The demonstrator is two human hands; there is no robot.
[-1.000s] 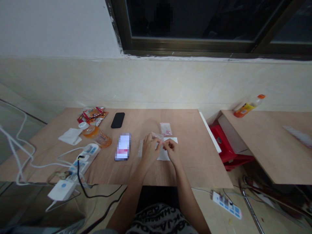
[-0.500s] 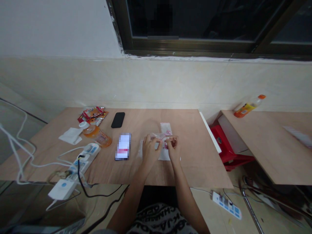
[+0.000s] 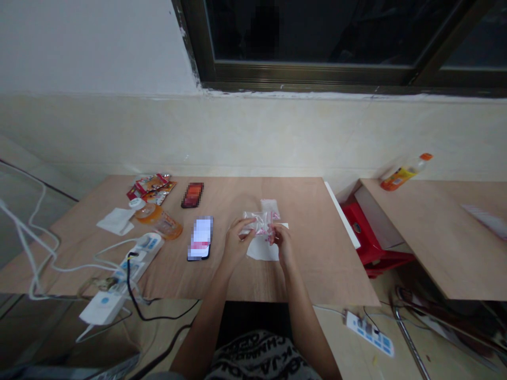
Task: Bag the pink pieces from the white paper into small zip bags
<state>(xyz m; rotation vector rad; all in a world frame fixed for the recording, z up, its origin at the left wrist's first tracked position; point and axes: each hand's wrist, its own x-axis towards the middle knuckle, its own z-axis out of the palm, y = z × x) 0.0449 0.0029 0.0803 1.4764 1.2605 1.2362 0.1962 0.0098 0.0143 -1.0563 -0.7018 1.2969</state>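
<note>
Two bare hands hold a clear plastic zip bag (image 3: 257, 222) just above the middle of a wooden table (image 3: 317, 274) in the head view. The left hand (image 3: 236, 244) grasps the bag's left end between thumb and fingers, while the right hand (image 3: 282, 241) pinches its lower right part, where pink contents show. Neither hand has released it, and this opposed grip seems to keep the plastic stretched. A second small plastic bag (image 3: 270, 209) lies just behind it, and a white paper sheet (image 3: 261, 251) lies under the hands, apparently as a clean working patch. Left of the hands is a flat object with a pixelated face (image 3: 200, 238), probably a phone. Toward the upper left lie a dark phone (image 3: 192, 195), snack packets (image 3: 149, 189) and a tissue (image 3: 118, 220); a power strip (image 3: 144, 250) sits lower left. These seem pushed aside to leave the centre free. At upper right, an orange-capped bottle (image 3: 404, 173) lies on a second table (image 3: 435, 237).
</note>
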